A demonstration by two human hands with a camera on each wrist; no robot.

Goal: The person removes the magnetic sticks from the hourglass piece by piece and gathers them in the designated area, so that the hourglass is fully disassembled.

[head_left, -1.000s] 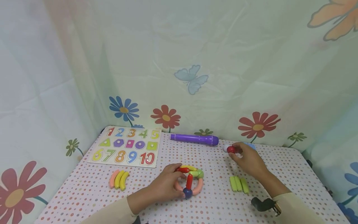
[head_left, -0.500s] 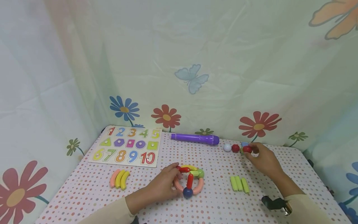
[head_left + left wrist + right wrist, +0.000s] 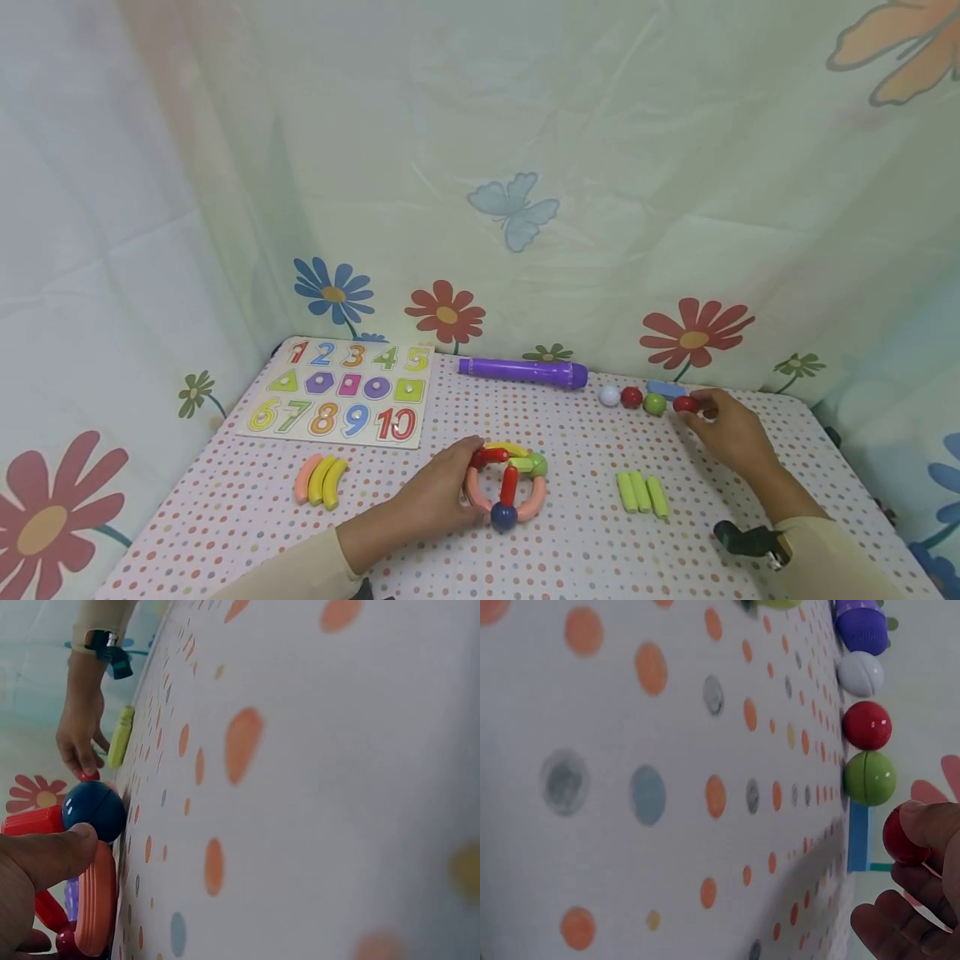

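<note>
My left hand (image 3: 442, 493) holds the left side of a toy ring made of curved sticks and balls, with a dark blue ball (image 3: 503, 516) at its near side. In the left wrist view the thumb lies against that ball and a pink curved stick (image 3: 95, 900). Straight red sticks (image 3: 509, 486) and a green ball (image 3: 537, 464) belong to the ring too. At the back right, my right hand (image 3: 731, 432) pinches a red ball (image 3: 904, 836) between thumb and fingers. Left of it, a green ball (image 3: 869, 778), another red ball (image 3: 867, 725) and a white ball (image 3: 860, 673) stand in a row.
Behind the balls lies a flat blue piece (image 3: 666, 390). A purple tube with a knobbed end (image 3: 522, 372) is at the back. Left are a number puzzle board (image 3: 427, 392) and curved sticks (image 3: 321, 481); short green sticks (image 3: 642, 493) lie in front of the ball row.
My right hand has moved right along the back with a red ball, from near the white ball past the green one. The balls left behind it now show in a row. My left hand stays at the ring.
</note>
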